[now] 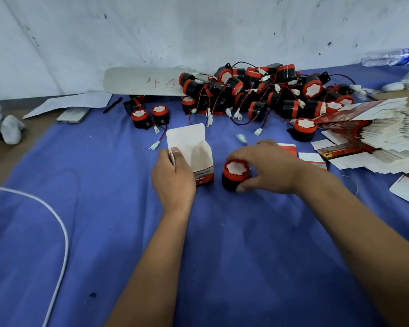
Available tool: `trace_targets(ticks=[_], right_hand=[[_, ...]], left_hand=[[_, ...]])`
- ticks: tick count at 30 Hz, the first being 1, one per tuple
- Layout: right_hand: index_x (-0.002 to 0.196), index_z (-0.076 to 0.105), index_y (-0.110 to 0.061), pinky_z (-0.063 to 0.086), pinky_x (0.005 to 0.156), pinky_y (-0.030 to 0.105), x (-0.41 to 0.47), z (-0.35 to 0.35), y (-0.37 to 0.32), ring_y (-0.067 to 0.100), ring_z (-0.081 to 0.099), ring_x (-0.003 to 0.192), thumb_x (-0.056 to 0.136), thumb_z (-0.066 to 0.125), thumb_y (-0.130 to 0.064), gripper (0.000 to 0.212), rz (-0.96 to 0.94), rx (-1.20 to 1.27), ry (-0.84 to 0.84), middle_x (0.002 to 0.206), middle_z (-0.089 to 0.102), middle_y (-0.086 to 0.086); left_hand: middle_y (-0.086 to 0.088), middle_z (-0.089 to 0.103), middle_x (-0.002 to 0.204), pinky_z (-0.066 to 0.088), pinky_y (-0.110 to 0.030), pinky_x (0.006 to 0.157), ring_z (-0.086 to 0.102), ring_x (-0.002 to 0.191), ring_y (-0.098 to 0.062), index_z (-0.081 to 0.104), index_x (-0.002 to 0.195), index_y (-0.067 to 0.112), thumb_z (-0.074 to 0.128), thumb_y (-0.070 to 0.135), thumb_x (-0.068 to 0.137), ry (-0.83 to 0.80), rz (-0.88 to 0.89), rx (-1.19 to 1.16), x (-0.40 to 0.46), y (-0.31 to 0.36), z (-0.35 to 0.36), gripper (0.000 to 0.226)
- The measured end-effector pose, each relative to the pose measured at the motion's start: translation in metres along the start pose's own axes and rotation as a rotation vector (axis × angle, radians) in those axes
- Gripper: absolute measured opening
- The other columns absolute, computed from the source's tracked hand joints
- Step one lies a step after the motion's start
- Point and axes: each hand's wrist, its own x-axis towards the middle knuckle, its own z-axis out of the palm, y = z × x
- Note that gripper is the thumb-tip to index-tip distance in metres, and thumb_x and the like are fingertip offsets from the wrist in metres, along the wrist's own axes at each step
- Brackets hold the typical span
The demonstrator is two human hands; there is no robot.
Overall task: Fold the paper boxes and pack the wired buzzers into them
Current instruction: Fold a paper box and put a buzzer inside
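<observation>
Beside your left hand (172,178) gripping the folded, open box (194,153), your right hand (267,168) clasps one buzzer (236,174) not yet packed, with the pile (257,90) beyond both hands waiting.

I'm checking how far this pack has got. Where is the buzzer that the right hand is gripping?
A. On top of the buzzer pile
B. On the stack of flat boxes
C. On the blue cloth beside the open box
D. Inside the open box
C: the right hand grips the buzzer standing on the blue cloth, just right of the open box, which the left hand holds upright.
</observation>
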Motion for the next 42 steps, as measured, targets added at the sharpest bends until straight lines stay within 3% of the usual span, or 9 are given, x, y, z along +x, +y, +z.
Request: trace_targets(ticks=[3,8,12,17,23,28,31,36,42], right_hand=[[0.112,0.055,-0.023,0.051,0.079,0.042,-0.007,-0.011,-0.01,0.021,0.061,0.092,0.077,0.075,-0.062,0.056,-0.011,0.323,0.263,0.101,0.063,-0.008],[0.119,0.056,-0.018,0.058,0.078,0.037,-0.001,-0.02,-0.068,0.017,0.066,0.098,0.084,0.077,-0.039,0.046,-0.11,0.783,0.52,0.107,0.066,-0.006],[0.122,0.053,-0.019,0.051,0.085,0.042,0.009,-0.008,-0.083,0.02,0.061,0.1,0.087,0.076,-0.038,0.046,0.004,0.554,0.41,0.107,0.066,-0.001],[0.119,0.051,-0.018,0.05,0.083,0.042,0.009,-0.003,-0.063,0.026,0.059,0.098,0.083,0.074,-0.047,0.052,0.199,0.226,0.31,0.108,0.066,0.003],[0.098,0.064,-0.019,0.045,0.087,0.037,0.014,-0.003,-0.061,0.024,0.05,0.093,0.08,0.072,-0.05,0.037,0.259,-0.059,0.257,0.098,0.064,0.002],[0.113,0.053,-0.013,0.04,0.073,0.035,0.013,0.001,-0.073,0.026,0.053,0.099,0.087,0.071,-0.035,0.039,0.31,-0.095,0.294,0.106,0.063,0.004],[0.114,0.06,-0.016,0.044,0.083,0.035,0.01,0.003,-0.073,0.024,0.047,0.104,0.089,0.068,-0.035,0.032,0.269,-0.188,0.246,0.109,0.06,0.003],[0.108,0.068,-0.019,0.044,0.095,0.034,-0.006,-0.015,-0.061,0.026,0.044,0.114,0.09,0.066,-0.05,0.035,0.313,-0.169,0.291,0.114,0.053,0.006],[0.094,0.07,-0.013,0.057,0.075,0.042,-0.015,-0.042,-0.06,0.031,0.065,0.088,0.089,0.07,-0.021,0.01,0.441,-0.14,0.241,0.094,0.071,0.008]], left_hand=[[-0.003,0.06,0.081,0.041,-0.042,0.068,0.053,0.076,-0.023,0.055,0.09,0.004,0.038,0.033,0.108,-0.048,0.006,-0.034,-0.001,0.0,0.0,0.038],[-0.001,0.068,0.089,0.055,-0.047,0.077,0.064,0.082,-0.022,0.062,0.097,0.009,0.043,0.037,0.107,-0.294,0.009,-0.203,-0.011,0.004,0.006,0.035],[0.008,0.068,0.087,0.057,-0.041,0.081,0.065,0.083,-0.013,0.07,0.097,0.018,0.048,0.028,0.086,-0.433,-0.056,-0.371,-0.015,0.004,0.007,0.026],[0.005,0.074,0.092,0.055,-0.036,0.076,0.066,0.084,-0.009,0.069,0.092,0.023,0.045,0.02,0.095,-0.415,-0.008,-0.287,-0.01,-0.002,0.009,0.024],[0.014,0.068,0.079,0.048,-0.034,0.072,0.06,0.076,-0.01,0.062,0.07,0.029,0.035,0.047,0.106,-0.448,-0.049,-0.311,-0.006,0.001,0.006,0.049],[0.02,0.064,0.068,0.045,-0.025,0.064,0.056,0.066,-0.001,0.063,0.078,0.022,0.052,0.038,0.106,-0.477,0.016,-0.281,-0.005,0.002,0.007,0.034],[0.016,0.068,0.073,0.045,-0.016,0.06,0.06,0.069,-0.002,0.068,0.085,0.023,0.057,0.018,0.1,-0.464,0.03,-0.258,-0.006,0.001,0.007,0.02],[0.005,0.064,0.075,0.042,-0.022,0.059,0.055,0.066,-0.007,0.062,0.082,0.017,0.061,0.009,0.094,-0.444,0.044,-0.154,-0.004,0.0,0.007,0.014],[-0.008,0.071,0.087,0.052,-0.029,0.066,0.065,0.08,-0.026,0.067,0.092,0.008,0.069,0.016,0.092,-0.454,0.017,-0.145,-0.006,0.005,0.008,0.009]])
